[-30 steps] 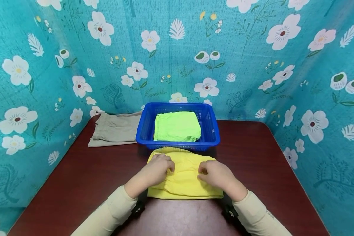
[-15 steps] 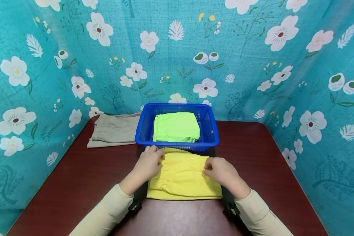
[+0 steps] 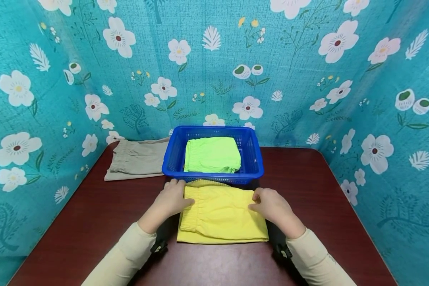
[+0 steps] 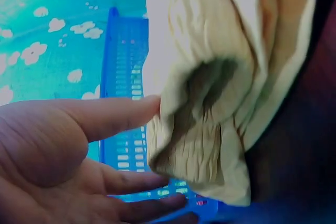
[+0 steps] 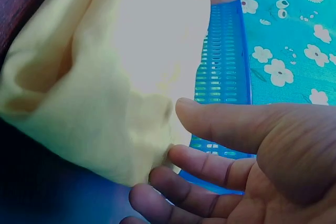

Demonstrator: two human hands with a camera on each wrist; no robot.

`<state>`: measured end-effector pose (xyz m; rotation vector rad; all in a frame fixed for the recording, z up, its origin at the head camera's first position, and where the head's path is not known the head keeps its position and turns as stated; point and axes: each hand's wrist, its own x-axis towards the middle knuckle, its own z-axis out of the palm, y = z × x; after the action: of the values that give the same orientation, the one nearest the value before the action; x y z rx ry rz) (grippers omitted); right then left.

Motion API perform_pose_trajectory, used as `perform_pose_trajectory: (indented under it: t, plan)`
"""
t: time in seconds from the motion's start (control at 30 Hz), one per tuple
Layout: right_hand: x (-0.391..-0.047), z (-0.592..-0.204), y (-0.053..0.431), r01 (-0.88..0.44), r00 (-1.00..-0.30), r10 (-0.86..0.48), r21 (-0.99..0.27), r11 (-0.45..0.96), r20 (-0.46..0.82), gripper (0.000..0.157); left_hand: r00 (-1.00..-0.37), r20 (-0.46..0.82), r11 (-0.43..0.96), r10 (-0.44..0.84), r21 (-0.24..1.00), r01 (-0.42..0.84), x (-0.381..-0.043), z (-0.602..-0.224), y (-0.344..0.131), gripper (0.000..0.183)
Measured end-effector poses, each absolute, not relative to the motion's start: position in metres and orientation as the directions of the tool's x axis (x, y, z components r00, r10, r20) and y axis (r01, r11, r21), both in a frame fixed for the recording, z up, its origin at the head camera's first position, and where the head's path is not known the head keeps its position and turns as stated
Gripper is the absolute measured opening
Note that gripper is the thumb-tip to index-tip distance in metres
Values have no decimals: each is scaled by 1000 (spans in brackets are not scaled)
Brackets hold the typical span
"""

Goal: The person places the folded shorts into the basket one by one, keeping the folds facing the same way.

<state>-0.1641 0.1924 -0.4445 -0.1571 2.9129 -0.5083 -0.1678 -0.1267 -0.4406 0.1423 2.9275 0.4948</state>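
Observation:
Folded yellow elastic-waist pants [image 3: 221,214] lie on the table in front of the basket, their gathered waistband [image 3: 190,214] at the left. My left hand [image 3: 167,200] is at the waistband end; in the left wrist view its thumb [image 4: 121,116] touches the band's edge while the other fingers stretch out beneath, apart from the thumb. At the opposite end, my right hand [image 3: 271,204] has its fingertips right at the cloth's edge. In the right wrist view a gap shows between its thumb [image 5: 220,121] and its loosely bent fingers.
A blue plastic basket [image 3: 214,175] stands just behind the pants, with a folded lime-green elastic-waist garment [image 3: 214,155] inside. Grey elastic-waist pants [image 3: 139,157] lie left of it. A floral teal curtain [image 3: 214,79] surrounds the dark red table [image 3: 307,190].
My left hand has moved left off the top of the yellow pants to their waistband end, its fingers spreading. My right hand has shifted slightly right to the other edge.

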Motion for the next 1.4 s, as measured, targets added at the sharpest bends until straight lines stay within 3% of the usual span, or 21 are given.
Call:
perform_pose_trajectory:
  t: [0.3, 0.6, 0.83, 1.07, 1.23, 1.4]
  plan:
    - [-168, -444, 199, 29, -970, -54, -330, 943, -237, 47, -933, -334, 887, 133, 460, -39, -179, -448, -145, 110]
    - [-169, -446, 204, 81, -946, -25, -310, 947, -322, 53, -928, -335, 873, 164, 487, -21, -181, -449, -145, 117]
    - [-169, -450, 206, 90, -926, -50, -348, 933, -373, 54, -930, -332, 865, 156, 500, -34, -181, -454, -144, 111]
    - [-168, -454, 205, 132, -908, -49, -394, 909, -417, 46, -922, -352, 837, 162, 543, -61, -186, -458, -144, 83]
    - [-169, -459, 206, 138, -908, -65, -441, 887, -415, 42, -916, -380, 799, 129, 586, -131, -188, -464, -146, 76]
    - [-172, -463, 207, 162, -900, -97, -533, 831, -425, 51, -913, -393, 766, 105, 617, -178, -189, -468, -149, 71]
